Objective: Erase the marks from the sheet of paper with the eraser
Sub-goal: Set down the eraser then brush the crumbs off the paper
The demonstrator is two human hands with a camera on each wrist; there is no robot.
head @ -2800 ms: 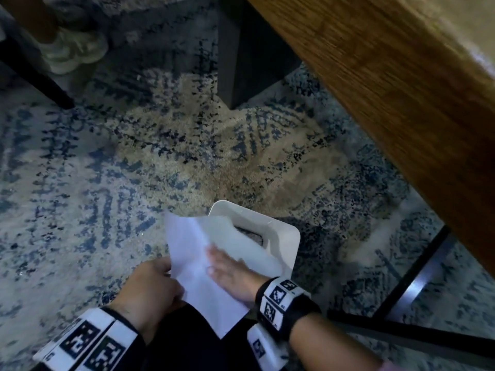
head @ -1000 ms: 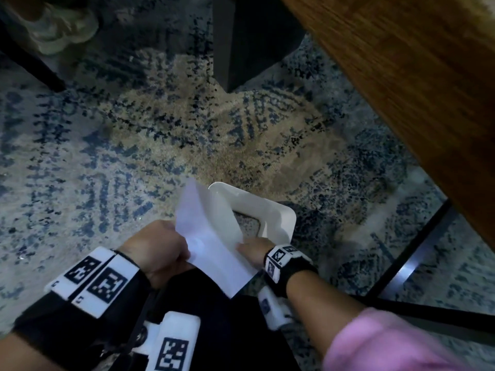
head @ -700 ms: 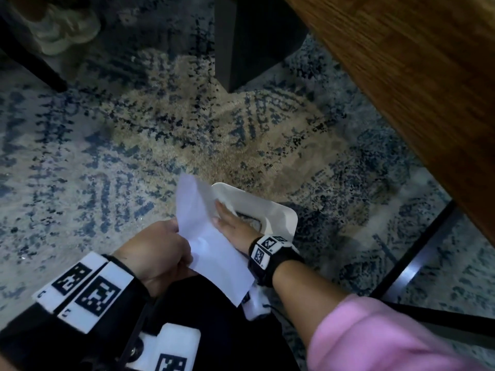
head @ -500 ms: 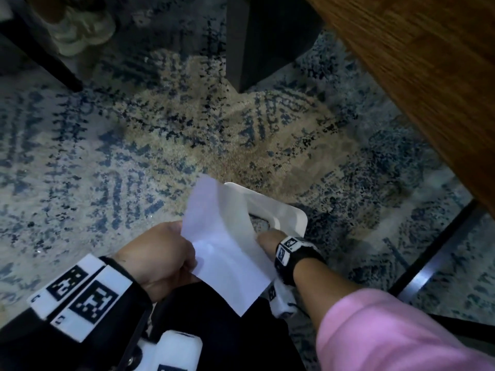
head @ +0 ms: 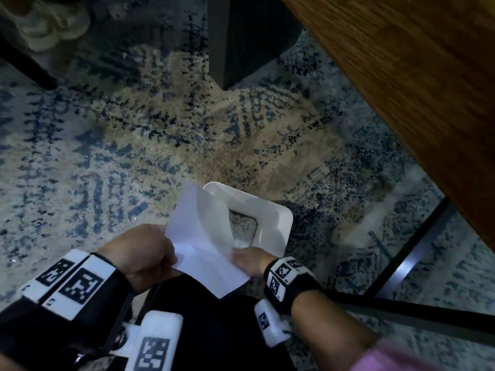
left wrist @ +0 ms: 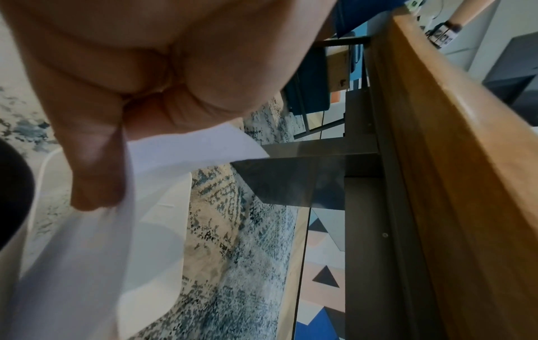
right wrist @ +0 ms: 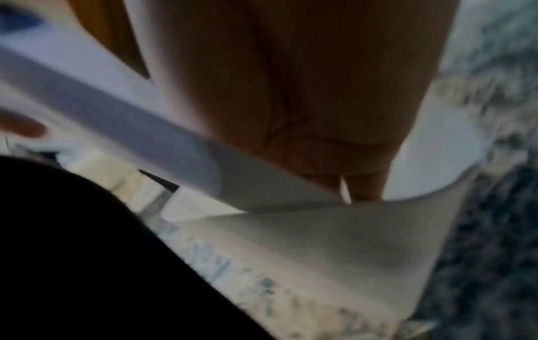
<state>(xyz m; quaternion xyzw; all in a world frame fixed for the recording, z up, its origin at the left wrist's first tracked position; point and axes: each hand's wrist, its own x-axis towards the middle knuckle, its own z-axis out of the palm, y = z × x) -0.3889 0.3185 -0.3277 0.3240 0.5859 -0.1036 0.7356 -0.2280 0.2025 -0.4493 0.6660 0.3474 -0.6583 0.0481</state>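
A: Logging surroundings, left to right. A pale shoe [head: 51, 22] is sitting far top left beside a dark slanted chair leg [head: 25, 66]. A blue-and-beige patterned rug [head: 112, 145] is covering the floor. A dark table leg [head: 241, 36] is standing top centre, and the wooden table edge [head: 401, 84] is running down the right. Black metal bars [head: 409, 261] are crossing the rug at lower right.

B: And the task item?

A: The sheet of paper [head: 199, 246] is sitting low in the centre, tilted up over a white bin [head: 270, 218] on the rug. The left hand [head: 139, 253] is pinching the sheet's left edge, with thumb and curled fingers clamped on it; the left wrist view is confirming this. The right hand [head: 250, 261] is lying against the sheet's right edge, directly above the bin.

B: Right hand's grip?

A: Cannot tell. In the head view the paper is covering its fingers; the right wrist view is blurred, showing only fingertips [right wrist: 361, 186] meeting the sheet where it bends.

B: Obstructions?

A: The sheet is hiding part of the bin's opening. A dark-clothed lap [head: 214, 330] is filling the bottom of the frame beneath the sheet.

B: Anything else hard to read?

A: No marks are resolving on the paper's lit face. No eraser is making itself out in any view. The shoe is cut off by the frame edge.
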